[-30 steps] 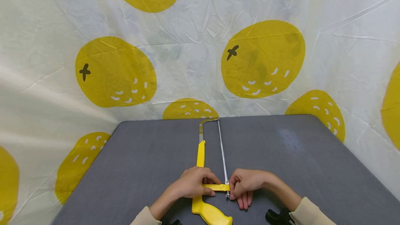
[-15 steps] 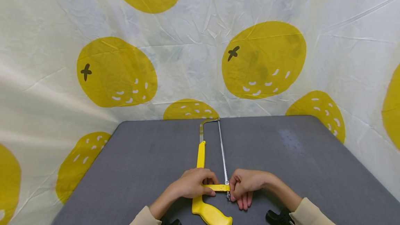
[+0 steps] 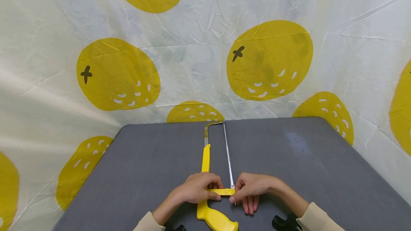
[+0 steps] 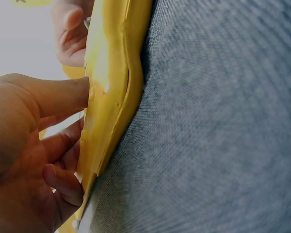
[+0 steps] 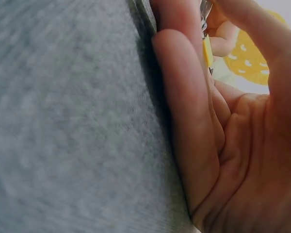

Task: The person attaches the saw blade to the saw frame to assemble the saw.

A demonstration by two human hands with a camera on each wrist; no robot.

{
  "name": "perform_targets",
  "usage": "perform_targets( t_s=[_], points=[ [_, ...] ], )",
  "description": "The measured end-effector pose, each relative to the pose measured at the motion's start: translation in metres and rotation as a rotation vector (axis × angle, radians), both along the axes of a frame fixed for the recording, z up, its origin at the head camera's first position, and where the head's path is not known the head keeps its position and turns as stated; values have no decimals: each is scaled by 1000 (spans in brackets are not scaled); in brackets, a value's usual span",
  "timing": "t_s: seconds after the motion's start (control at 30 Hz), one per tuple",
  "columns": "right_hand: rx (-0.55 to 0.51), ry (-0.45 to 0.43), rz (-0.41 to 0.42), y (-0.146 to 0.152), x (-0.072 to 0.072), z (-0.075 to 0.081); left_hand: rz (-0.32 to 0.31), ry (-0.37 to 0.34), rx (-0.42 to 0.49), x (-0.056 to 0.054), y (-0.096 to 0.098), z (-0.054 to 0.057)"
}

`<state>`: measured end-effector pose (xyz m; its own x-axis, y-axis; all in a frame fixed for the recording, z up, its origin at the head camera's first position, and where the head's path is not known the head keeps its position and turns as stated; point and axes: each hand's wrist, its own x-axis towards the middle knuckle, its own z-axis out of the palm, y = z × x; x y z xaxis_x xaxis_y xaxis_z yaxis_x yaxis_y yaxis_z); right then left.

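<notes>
A hacksaw with a yellow frame [image 3: 206, 159] lies flat on the grey tabletop, its silver blade [image 3: 228, 154] running along the right side. Its yellow handle [image 3: 221, 219] points toward the near edge. My left hand [image 3: 200, 188] grips the frame where the short yellow crossbar [image 3: 223, 191] branches off, thumb on the near side. In the left wrist view, the thumb [image 4: 68, 94] presses the yellow body. At the crossbar's right end, my right hand [image 3: 255, 185] pinches the blade's tightening nut, mostly hidden under thumb and forefinger. Its other fingers [image 5: 184, 107] rest along the tabletop.
The grey padded tabletop [image 3: 154, 152] spreads out around the saw. A white curtain [image 3: 192, 70] printed with yellow fruit hangs behind and along both sides, and the saw's far end reaches close to it. A black strap piece [image 3: 285, 222] sits at my right wrist.
My right thumb has swung left across the tightening nut, which showed below the crossbar earlier and is now mostly covered. The left hand and the hacksaw have stayed in place.
</notes>
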<state>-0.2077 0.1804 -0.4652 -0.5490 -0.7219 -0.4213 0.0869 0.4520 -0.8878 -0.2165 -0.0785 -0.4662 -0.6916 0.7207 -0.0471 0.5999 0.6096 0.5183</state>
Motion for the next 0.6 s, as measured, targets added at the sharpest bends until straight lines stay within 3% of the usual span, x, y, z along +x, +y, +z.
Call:
perform_targets(
  t_s=[0.23,0.6],
  points=[
    [10,9,-22,-1,2,0,3,-21,-4,0,0,1],
    [-18,-3,20,2,-1,-1,3,0,4,-1,0,-1]
  ],
)
